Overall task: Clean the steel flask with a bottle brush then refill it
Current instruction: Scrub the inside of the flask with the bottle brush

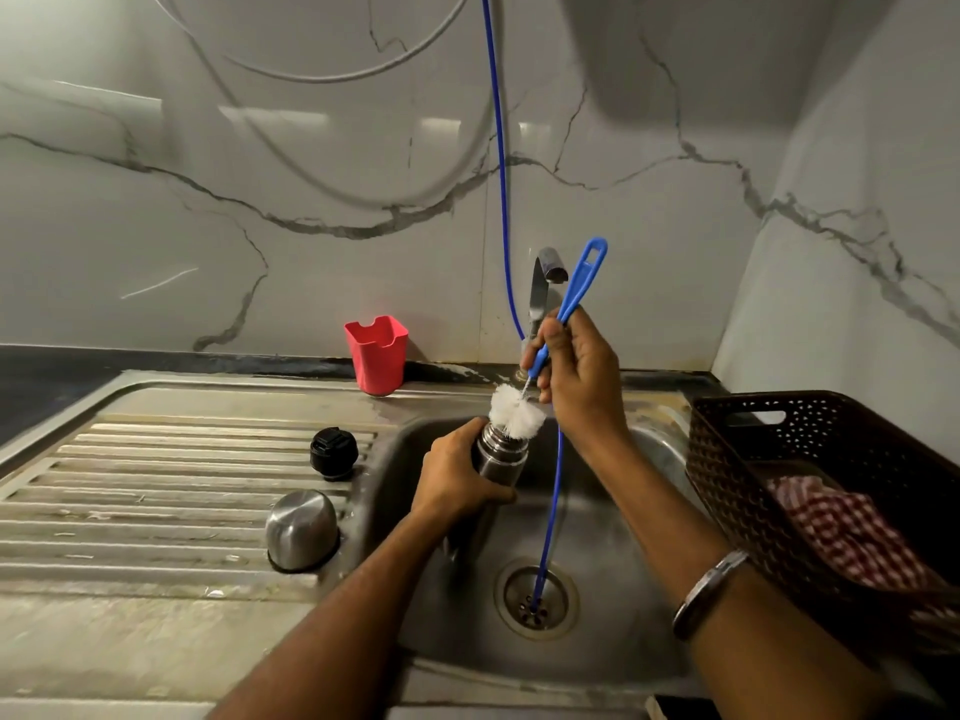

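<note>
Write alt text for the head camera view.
Over a steel sink, the left hand holds a steel flask while the right hand puts a blue-handled bottle brush at its mouth. Two caps sit on the drainboard.

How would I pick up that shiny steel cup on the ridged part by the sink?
Grip the steel cup around its rounded sides, coming straight down from above. It stands upside down on the drainboard, dome up, rim flat on the ridges, so there is no edge to hook. The black stopper stands clear behind it.
</note>
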